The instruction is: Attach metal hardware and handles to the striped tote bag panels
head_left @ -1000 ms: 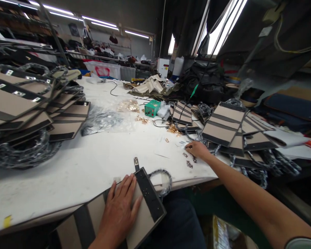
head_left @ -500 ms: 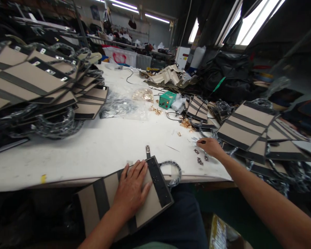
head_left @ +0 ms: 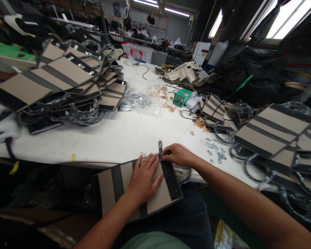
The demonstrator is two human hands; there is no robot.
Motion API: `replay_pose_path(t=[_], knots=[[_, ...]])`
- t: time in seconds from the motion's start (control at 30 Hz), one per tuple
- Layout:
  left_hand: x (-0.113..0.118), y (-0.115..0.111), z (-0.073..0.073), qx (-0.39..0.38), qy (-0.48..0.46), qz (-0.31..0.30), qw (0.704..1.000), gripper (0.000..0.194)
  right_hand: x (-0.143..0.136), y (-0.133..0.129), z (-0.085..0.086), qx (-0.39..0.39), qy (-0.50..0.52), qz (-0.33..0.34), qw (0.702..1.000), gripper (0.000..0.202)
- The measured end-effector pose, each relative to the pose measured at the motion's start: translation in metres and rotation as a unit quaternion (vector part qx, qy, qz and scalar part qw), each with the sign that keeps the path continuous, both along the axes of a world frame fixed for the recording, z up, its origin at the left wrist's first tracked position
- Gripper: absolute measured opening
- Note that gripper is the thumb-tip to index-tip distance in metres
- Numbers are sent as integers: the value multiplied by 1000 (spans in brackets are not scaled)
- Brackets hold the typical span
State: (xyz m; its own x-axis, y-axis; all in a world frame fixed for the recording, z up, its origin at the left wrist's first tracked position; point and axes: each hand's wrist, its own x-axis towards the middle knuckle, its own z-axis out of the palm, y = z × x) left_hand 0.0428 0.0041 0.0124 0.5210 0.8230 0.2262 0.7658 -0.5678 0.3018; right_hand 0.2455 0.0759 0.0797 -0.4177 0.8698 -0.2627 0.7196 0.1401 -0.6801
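A beige panel with dark bands (head_left: 158, 190) lies tilted across the table's front edge and my lap. My left hand (head_left: 144, 176) rests flat on it, fingers spread. At the panel's upper corner, my right hand (head_left: 175, 155) is pinched on something too small to make out, beside a strap with a metal clasp (head_left: 160, 145). Small holes show along the panel's black end strip (head_left: 171, 181). A plastic-wrapped handle (head_left: 183, 173) sits partly behind my right forearm.
Banded panels are piled at the left (head_left: 67, 71) and right (head_left: 268, 129). Small metal plates (head_left: 219, 154) lie right of my right hand, with gold pieces (head_left: 200, 122) and a green box (head_left: 181, 97) farther back on the white table (head_left: 126, 138).
My right hand has moved left from the small metal plates to the panel's upper corner. My left hand stays flat on the panel. The whole view has turned left.
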Motion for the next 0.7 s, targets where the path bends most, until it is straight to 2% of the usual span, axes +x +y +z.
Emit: replay_pose_path(t=[0.23,0.4,0.7], knots=[[-2,0,-1,-37,-39,3,999,59,-5,1,-5,31,-76,-20,996,16],[-11,-11,8,-81,-74,8,994,64,-13,-7,-8,53,-109,-21,992,14],[-18,-25,19,-118,-125,5,985,72,-4,-15,-53,87,-70,-31,993,20]])
